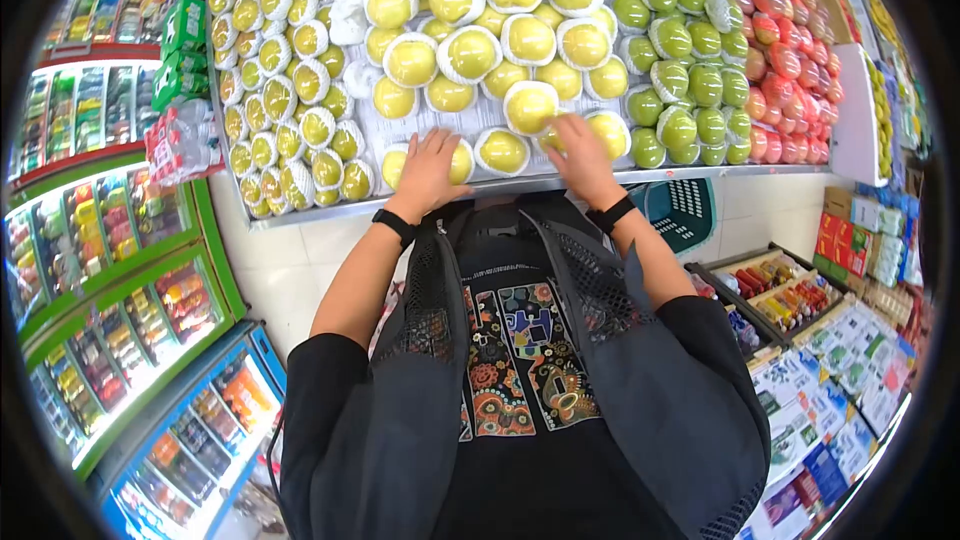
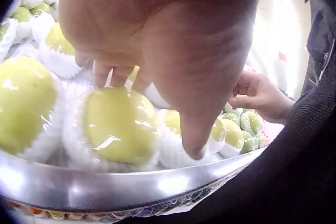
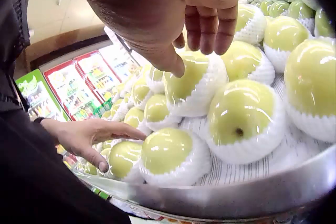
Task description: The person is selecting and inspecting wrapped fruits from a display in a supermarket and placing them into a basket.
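Round yellow-green fruits in clear film and white foam nets (image 1: 502,151) line the front of a display. My left hand (image 1: 428,170) rests palm down over two front-row fruits, fingers extended. Its thumb points down beside a fruit (image 2: 122,125) in the left wrist view, where its fingertips are partly hidden. My right hand (image 1: 585,155) grips a netted fruit (image 1: 530,107) at the row behind. In the right wrist view, the thumb lies on the near side of this fruit (image 3: 191,79) and the fingers reach over its far side.
A metal rim (image 2: 131,187) edges the display in front of me. Green fruits (image 1: 690,90) and red fruits (image 1: 785,70) are heaped to the right. Smaller netted fruits (image 1: 290,90) fill the left. A green basket (image 1: 675,215) stands below; lit fridges (image 1: 110,300) are at left.
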The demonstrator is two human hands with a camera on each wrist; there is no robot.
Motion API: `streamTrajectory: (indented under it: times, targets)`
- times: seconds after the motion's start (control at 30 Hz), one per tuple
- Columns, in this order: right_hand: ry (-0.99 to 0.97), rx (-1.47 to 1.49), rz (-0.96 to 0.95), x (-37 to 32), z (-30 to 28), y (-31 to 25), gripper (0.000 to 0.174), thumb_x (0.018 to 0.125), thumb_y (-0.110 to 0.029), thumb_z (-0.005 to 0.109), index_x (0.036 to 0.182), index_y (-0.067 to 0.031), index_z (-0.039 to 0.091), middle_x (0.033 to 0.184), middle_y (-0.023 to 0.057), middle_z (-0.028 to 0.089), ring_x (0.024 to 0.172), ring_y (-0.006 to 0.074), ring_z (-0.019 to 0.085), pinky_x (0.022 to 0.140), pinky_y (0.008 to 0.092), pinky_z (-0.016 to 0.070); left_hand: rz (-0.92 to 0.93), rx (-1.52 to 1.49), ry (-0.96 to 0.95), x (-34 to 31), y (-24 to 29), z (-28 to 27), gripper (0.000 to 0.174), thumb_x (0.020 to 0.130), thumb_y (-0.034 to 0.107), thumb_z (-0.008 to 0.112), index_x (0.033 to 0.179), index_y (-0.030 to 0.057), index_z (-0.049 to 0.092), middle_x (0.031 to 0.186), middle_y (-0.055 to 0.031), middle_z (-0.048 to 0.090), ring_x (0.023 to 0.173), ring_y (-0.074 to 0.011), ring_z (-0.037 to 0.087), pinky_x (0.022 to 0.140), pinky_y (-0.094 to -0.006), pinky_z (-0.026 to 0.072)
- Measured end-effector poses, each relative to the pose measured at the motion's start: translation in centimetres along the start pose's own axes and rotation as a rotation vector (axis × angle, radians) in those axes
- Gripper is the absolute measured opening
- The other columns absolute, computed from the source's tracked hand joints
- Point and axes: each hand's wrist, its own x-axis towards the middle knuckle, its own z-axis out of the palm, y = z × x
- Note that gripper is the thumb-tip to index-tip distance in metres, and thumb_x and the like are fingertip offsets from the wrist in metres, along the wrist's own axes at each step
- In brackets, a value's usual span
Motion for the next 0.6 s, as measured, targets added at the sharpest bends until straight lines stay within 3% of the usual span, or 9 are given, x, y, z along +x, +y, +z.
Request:
streamTrajectory:
  times: [0.07, 0.1, 0.13, 0.2, 0.23, 0.37, 0.5, 0.6]
  targets:
    - [0.150, -0.015, -0.052, 1.6, -1.3, 0.6, 0.051, 0.073, -0.008, 0.076, 0.121, -0.0047, 0.060, 0.113, 0.0154, 0.060, 0.105, 0.0353, 0.060, 0.087, 0.0438, 0.0502, -0.075, 0.058, 0.177, 0.9, 2.8, 0.4, 0.083, 0.064, 0.042, 0.089, 0.129, 0.0033, 0.055, 0.133, -0.0181, 0.053, 0.123, -0.0385, 0.049, 0.109, -0.0548, 0.0354]
    - [0.103, -0.049, -0.092, 2.2, -1.3, 0.8, 0.061, 0.071, -0.011, 0.080, 0.126, -0.0046, 0.056, 0.122, 0.0161, 0.056, 0.113, 0.0364, 0.055, 0.092, 0.0450, 0.0485, -0.079, 0.045, 0.232, 1.3, 3.8, 0.7, 0.083, 0.064, 0.047, 0.088, 0.124, -0.0006, 0.056, 0.126, -0.0211, 0.053, 0.116, -0.0401, 0.050, 0.106, -0.0523, 0.0368]
    - [0.106, -0.043, -0.095, 2.8, -1.4, 1.1, 0.061, 0.071, -0.011, 0.080, 0.126, -0.0046, 0.056, 0.122, 0.0161, 0.056, 0.113, 0.0364, 0.055, 0.092, 0.0450, 0.0485, -0.082, 0.052, 0.232, 1.9, 5.2, 1.3, 0.083, 0.064, 0.047, 0.088, 0.124, -0.0006, 0.056, 0.126, -0.0211, 0.053, 0.116, -0.0401, 0.050, 0.106, -0.0523, 0.0368]
    - [0.021, -0.111, -0.234, 4.3, -2.2, 1.9, 0.073, 0.068, -0.015, 0.083, 0.134, -0.0048, 0.051, 0.126, 0.0167, 0.053, 0.118, 0.0366, 0.052, 0.094, 0.0465, 0.0479, -0.333, 0.067, 0.173, 3.9, 8.1, 3.2, 0.083, 0.060, 0.048, 0.089, 0.113, -0.0054, 0.057, 0.117, -0.0234, 0.054, 0.116, -0.0412, 0.048, 0.109, -0.0536, 0.0331]
    - [-0.049, -0.168, -0.261, 4.8, -1.2, 2.2, 0.084, 0.065, -0.020, 0.086, 0.138, -0.0040, 0.048, 0.128, 0.0168, 0.052, 0.120, 0.0356, 0.051, 0.095, 0.0466, 0.0481, -0.331, 0.137, 0.235, 4.2, 8.4, 4.4, 0.083, 0.059, 0.051, 0.089, 0.107, -0.0077, 0.057, 0.111, -0.0230, 0.055, 0.111, -0.0405, 0.050, 0.107, -0.0517, 0.0339]
    - [-0.119, -0.208, -0.239, 5.5, 0.4, 1.5, 0.089, 0.061, -0.021, 0.087, 0.139, -0.0028, 0.047, 0.126, 0.0166, 0.053, 0.117, 0.0344, 0.052, 0.095, 0.0450, 0.0477, -0.486, 0.134, 0.218, 4.6, 9.1, 5.3, 0.080, 0.060, 0.050, 0.089, 0.107, -0.0058, 0.057, 0.108, -0.0208, 0.058, 0.113, -0.0386, 0.051, 0.108, -0.0523, 0.0339]
    - [-0.082, -0.030, -0.203, 5.6, 0.4, 2.4, 0.087, 0.059, -0.019, 0.085, 0.136, -0.0027, 0.048, 0.123, 0.0179, 0.054, 0.116, 0.0373, 0.051, 0.096, 0.0458, 0.0467, -0.488, 0.159, 0.196, 5.2, 8.7, 4.8, 0.079, 0.060, 0.045, 0.090, 0.111, -0.0040, 0.056, 0.114, -0.0199, 0.058, 0.118, -0.0370, 0.052, 0.109, -0.0533, 0.0333]
    - [0.023, 0.119, -0.096, 4.5, -2.6, 2.2, 0.082, 0.059, -0.018, 0.083, 0.133, -0.0023, 0.050, 0.120, 0.0198, 0.055, 0.115, 0.0403, 0.051, 0.097, 0.0465, 0.0460, -0.348, 0.048, 0.103, 5.6, 6.9, 3.6, 0.077, 0.059, 0.034, 0.091, 0.119, -0.0018, 0.056, 0.120, -0.0180, 0.058, 0.120, -0.0361, 0.052, 0.109, -0.0507, 0.0362]
